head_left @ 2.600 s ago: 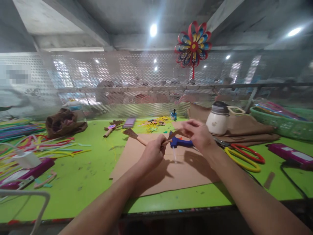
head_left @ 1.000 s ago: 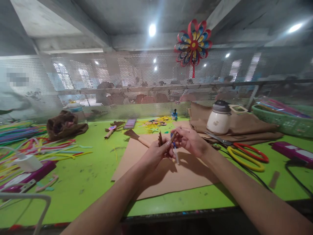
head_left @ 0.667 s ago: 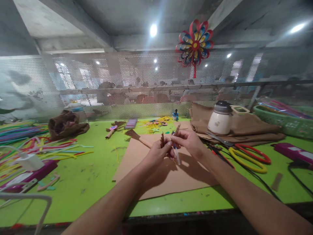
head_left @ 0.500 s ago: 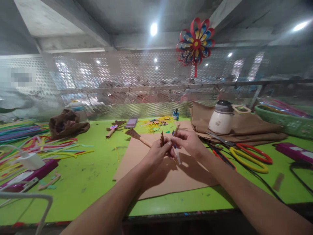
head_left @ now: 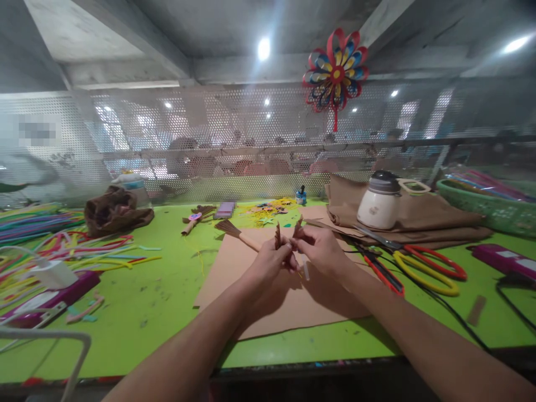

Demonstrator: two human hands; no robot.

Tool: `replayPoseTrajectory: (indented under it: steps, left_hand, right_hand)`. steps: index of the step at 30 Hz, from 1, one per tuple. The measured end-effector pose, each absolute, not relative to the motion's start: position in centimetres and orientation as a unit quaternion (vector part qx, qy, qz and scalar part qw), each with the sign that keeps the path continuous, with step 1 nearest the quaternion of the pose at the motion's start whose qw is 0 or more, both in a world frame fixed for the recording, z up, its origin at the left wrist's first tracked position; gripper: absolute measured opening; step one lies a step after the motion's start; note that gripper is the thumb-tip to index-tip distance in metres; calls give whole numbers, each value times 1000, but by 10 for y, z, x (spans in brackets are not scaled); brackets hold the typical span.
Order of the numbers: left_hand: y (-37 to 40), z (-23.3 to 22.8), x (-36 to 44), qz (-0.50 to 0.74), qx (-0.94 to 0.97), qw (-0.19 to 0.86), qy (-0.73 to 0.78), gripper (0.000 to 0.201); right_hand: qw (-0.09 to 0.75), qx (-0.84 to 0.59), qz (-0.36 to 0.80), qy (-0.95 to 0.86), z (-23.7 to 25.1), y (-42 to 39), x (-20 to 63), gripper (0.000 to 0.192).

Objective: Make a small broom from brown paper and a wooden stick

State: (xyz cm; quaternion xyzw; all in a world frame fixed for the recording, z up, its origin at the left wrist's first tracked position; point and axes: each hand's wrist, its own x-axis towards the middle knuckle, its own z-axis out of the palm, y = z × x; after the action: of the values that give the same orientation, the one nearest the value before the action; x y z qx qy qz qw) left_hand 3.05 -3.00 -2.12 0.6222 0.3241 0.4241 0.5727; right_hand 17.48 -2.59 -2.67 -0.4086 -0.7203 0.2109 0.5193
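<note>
I see a lime-green workbench [head_left: 138, 290] under a perforated metal screen [head_left: 234, 139]. At two o'clock, a green basket [head_left: 481, 209] holds coloured pipe cleaners [head_left: 481, 187]. At centre, above a brown cardboard sheet [head_left: 285, 296], my left hand [head_left: 268, 265] and right hand [head_left: 320, 251] pinch a brown fringed strip [head_left: 278, 237], fingers closed.

Both hands [head_left: 293, 258] and forearms are bare, with no sleeves, gloves or jewellery.
</note>
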Motion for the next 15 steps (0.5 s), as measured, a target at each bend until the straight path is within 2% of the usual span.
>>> replayPoseTrajectory:
  steps: [5, 10, 15]
  left_hand:
    - [-22, -30, 29, 428, 592, 605, 317, 11]
    - [-22, -30, 27, 432, 554, 640, 312, 12]
    - [-24, -24, 26, 424, 545, 656, 303, 9]
  right_hand:
    - [493, -392, 99, -771, -27, -32, 172, 13]
    - [457, -381, 62, -802, -25, -39, 168, 19]
    - [456, -387, 48, -800, -23, -39, 168, 15]
